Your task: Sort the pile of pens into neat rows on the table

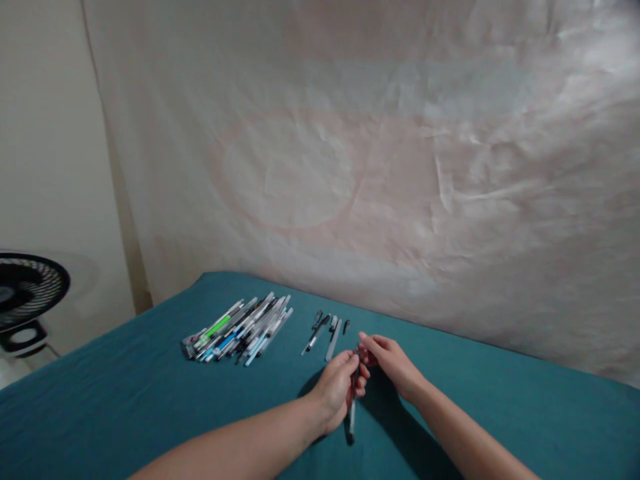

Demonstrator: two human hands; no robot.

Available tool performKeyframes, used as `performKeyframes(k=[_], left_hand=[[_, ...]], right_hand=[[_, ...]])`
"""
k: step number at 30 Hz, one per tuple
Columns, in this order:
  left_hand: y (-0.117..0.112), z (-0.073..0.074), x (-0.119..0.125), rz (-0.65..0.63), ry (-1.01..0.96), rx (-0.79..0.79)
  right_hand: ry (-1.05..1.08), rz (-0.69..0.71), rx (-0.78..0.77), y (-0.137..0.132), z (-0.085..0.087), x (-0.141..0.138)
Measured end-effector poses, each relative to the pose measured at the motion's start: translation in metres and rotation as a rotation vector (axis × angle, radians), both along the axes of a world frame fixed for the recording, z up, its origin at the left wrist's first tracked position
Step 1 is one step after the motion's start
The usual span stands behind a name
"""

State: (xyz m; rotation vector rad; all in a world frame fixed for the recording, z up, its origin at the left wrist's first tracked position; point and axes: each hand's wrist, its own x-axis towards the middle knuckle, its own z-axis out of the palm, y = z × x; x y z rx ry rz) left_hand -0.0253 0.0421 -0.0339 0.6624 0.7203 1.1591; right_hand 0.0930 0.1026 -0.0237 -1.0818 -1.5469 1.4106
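Observation:
My left hand is closed around a pen whose lower end points toward me over the teal cloth. My right hand pinches the pen's upper tip, fingers pressed together against those of my left hand. Both hands hover just above the teal-covered table, slightly right of its middle. Just beyond my hands lie a few loose pens and small pen parts. A pile of several pens, white, blue, black and one green, lies further left.
A creased pale sheet hangs as a backdrop behind the table. A black fan stands off the table at the left edge. A bare wall is at the left.

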Motion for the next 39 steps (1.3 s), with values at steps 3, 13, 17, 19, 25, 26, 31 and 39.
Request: performKeyframes(k=[3, 13, 17, 19, 25, 26, 31, 39], left_hand=[[0.0, 0.001, 0.001, -0.023, 0.042, 0.016], [-0.002, 0.006, 0.006, 0.008, 0.193, 0.006], [-0.005, 0.003, 0.008, 0.023, 0.266, 0.018], [-0.005, 0.003, 0.008, 0.005, 0.263, 0.03], [-0.004, 0.003, 0.007, -0.023, 0.213, 0.045], [-0.003, 0.003, 0.007, -0.026, 0.206, 0.047], [-0.002, 0.003, 0.006, -0.042, 0.213, 0.062], [-0.003, 0.007, 0.007, -0.062, 0.256, 0.076]], right_hand=[[-0.015, 0.018, 0.05, -0.017, 0.003, 0.002], [0.177, -0.137, 0.022, -0.017, -0.01, 0.013], [0.221, -0.156, 0.007, -0.015, -0.013, 0.017], [0.236, -0.133, 0.003, -0.014, -0.015, 0.019], [0.333, -0.043, -0.06, -0.012, -0.012, 0.02], [0.364, -0.022, -0.08, -0.012, -0.01, 0.02], [0.413, -0.011, -0.093, -0.013, -0.009, 0.018], [0.356, -0.055, -0.047, -0.012, -0.013, 0.02]])
